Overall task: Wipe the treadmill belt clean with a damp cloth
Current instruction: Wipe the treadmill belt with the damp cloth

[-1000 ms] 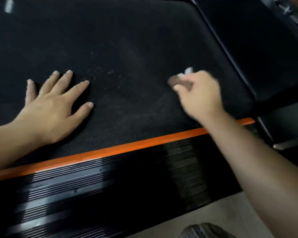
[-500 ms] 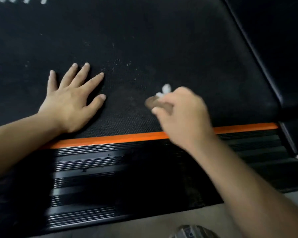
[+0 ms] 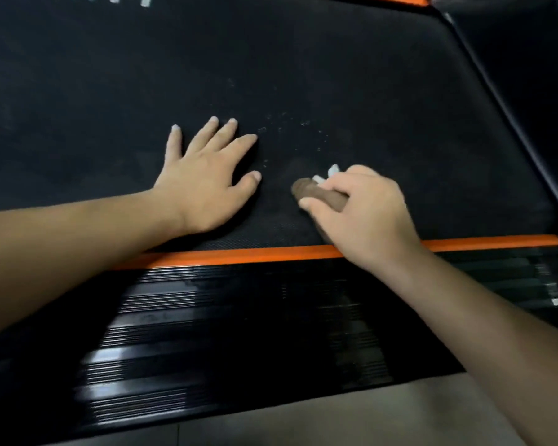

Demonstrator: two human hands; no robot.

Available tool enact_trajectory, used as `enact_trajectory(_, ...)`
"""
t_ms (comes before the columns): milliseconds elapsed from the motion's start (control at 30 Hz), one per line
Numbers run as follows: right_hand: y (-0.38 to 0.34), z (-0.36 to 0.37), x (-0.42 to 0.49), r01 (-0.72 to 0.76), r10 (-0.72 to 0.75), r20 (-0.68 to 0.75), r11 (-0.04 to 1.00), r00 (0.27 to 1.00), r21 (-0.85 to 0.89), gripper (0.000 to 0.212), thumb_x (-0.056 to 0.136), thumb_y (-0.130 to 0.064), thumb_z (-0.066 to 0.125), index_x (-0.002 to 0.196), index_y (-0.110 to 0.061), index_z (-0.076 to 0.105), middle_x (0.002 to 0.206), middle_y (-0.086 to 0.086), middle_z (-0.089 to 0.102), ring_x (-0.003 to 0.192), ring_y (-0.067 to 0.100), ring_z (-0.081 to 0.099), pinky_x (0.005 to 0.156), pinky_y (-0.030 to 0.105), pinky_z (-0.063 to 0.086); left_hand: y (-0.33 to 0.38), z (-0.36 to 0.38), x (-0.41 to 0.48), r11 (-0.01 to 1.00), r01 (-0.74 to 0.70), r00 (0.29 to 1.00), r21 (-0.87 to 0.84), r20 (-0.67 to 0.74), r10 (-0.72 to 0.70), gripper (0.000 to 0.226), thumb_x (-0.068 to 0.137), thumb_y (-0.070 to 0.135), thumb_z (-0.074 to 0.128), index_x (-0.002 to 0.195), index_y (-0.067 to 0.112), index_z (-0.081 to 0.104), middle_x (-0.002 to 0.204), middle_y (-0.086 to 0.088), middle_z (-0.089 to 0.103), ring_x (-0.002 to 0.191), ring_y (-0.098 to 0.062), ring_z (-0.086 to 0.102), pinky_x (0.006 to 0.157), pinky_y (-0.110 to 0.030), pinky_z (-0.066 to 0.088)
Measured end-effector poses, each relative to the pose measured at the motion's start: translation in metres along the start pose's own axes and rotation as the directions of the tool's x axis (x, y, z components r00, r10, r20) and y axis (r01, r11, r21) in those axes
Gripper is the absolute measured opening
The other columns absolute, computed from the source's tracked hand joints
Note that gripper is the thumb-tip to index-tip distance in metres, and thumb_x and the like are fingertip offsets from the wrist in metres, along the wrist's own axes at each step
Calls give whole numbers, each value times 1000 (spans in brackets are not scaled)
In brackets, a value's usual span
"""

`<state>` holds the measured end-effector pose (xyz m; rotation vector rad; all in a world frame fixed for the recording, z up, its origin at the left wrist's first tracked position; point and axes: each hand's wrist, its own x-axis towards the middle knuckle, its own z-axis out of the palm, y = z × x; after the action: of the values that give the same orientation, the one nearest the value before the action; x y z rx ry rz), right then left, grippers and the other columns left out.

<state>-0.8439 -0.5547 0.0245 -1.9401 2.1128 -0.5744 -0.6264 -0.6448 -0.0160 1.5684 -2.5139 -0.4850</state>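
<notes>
1. Cloth, a brown wad with white bits, sits on the belt near its orange edge, pinched in the curled fingers of the right hand.
2. Left hand lies flat on the belt, fingers spread, holding nothing.
3. Pale specks dot the belt just beyond both hands, so wiping seems partway, with much left.
4. White marks at the top are cut off and unreadable.

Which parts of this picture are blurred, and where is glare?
Head view: the ribbed side rail is smeared by motion blur, with pale glare streaks at its left; the right hand and cloth look slightly soft; the left hand is sharper; the treadmill belt is dimly lit.
</notes>
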Motion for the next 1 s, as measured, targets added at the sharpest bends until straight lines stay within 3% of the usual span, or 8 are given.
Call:
enact_trajectory(100,-7,-2,3,42,-39,40,995,998,-95,20,87,-47,69,93,-29,75,82,-7,54,82,16,58,72,30,43,-43,-23,-14,991,-129,992,-31,12,129,68,102,54,42,161,23,31,171,-7,22,159,-20,12,128,-40,5)
enact_trajectory(200,6,-13,1,-98,83,-85,977,993,-190,27,89,-46,67,99,-22,73,90,-1,58,84,26,62,76,38,52,-100,-43,-39,993,-109,994,42,16,108,80,92,69,29,157,23,40,169,-9,26,158,-25,16,127,-46,10)
enact_trajectory(333,-19,0,-3,-183,159,-103,938,982,-296,23,92,-39,65,97,-17,62,89,-2,51,78,20,47,71,33,34,-144,-53,-67,999,-25,1000,45,-5,26,71,96,68,33,155,30,42,170,-5,24,159,-23,12,127,-53,7)
enact_trajectory(500,-71,26,-3,-148,136,-73,967,988,-209,25,92,-39,63,78,-21,54,80,-3,55,72,20,50,67,32,33,-173,-63,-85,999,6,1000,43,-17,-5,75,93,69,28,155,30,41,170,-7,23,159,-24,12,126,-58,6)
enact_trajectory(700,-143,69,-2,-62,55,-58,991,997,-117,26,90,-37,65,75,-21,53,77,-6,54,69,19,51,65,32,33,-225,-84,-107,990,137,990,33,-36,-136,75,96,74,29,155,31,41,169,-8,25,158,-26,14,124,-62,9)
enact_trajectory(867,-207,103,-1,49,-51,-26,997,998,-63,29,90,-36,67,72,-23,48,72,-8,49,64,17,50,60,32,37,-281,-103,-133,968,247,968,44,-58,-245,84,85,76,22,155,32,41,168,-9,27,158,-28,16,123,-64,11)
enact_trajectory(1000,-260,128,0,82,-82,15,996,997,-18,29,91,-37,66,72,-24,48,70,-9,49,58,8,47,51,24,33,-323,-118,-157,941,336,940,30,-70,-333,83,86,74,24,155,31,40,169,-9,25,158,-28,14,123,-64,10)
